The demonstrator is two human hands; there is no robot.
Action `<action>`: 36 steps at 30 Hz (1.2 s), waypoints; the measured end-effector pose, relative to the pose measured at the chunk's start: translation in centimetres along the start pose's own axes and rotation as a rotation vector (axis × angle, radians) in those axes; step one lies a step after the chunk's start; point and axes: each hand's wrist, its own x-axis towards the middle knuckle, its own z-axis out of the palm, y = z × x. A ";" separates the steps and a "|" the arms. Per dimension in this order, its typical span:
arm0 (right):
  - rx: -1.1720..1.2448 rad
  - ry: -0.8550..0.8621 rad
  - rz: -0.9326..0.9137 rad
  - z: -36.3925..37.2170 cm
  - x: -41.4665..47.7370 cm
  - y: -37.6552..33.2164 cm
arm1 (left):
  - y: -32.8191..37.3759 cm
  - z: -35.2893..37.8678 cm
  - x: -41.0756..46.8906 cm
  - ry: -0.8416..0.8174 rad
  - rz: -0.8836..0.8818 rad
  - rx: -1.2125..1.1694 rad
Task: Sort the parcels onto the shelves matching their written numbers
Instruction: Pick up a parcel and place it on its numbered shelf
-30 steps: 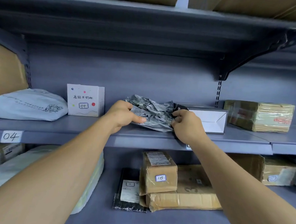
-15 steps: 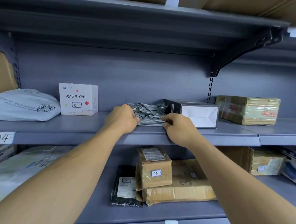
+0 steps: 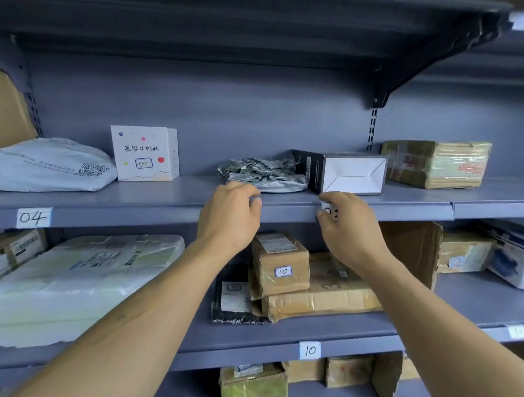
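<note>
Right now the silver parcel lies flat on the upper shelf, the one whose front lip carries a handwritten 04 tag. It is a crumpled foil-like packet. It sits between a white box marked 04, which stands apart to its left, and a black box with a white end face, which is just beside it on the right and possibly touching it.

From my seat I see both hands at the front edge of that shelf, below the parcel. The left hand has its fingers loosely curled and grips nothing. Its knuckles are right at the parcel's front left corner, but I cannot tell whether they touch it. The right hand is also loosely bent and holds nothing. Its fingertips are at the shelf lip beside a small white tag, which they partly cover, so I cannot read the tag.

Further left on the same shelf lies a pale grey mailer bag. Far right stands a taped brown parcel.

Below, the lower shelf carries a 10 tag. On it a small carton marked 10 rests on a flat carton, and a bulky white wrapped bundle lies to the left.
</note>
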 end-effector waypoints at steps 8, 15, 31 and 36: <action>-0.050 -0.021 0.046 -0.5 -5.1 2.7 | 2.2 2.3 -5.6 -0.061 0.149 0.019; -0.082 -0.237 0.109 -1.6 -9.0 6.7 | 5.9 4.7 -10.7 -0.278 0.028 -0.017; -0.152 -0.503 0.528 -11.4 -26.1 23.9 | 20.1 17.2 -25.8 -0.785 -0.097 -0.102; -0.189 -0.494 0.669 -15.2 -31.3 29.0 | 25.8 20.8 -29.2 -0.921 -0.025 -0.162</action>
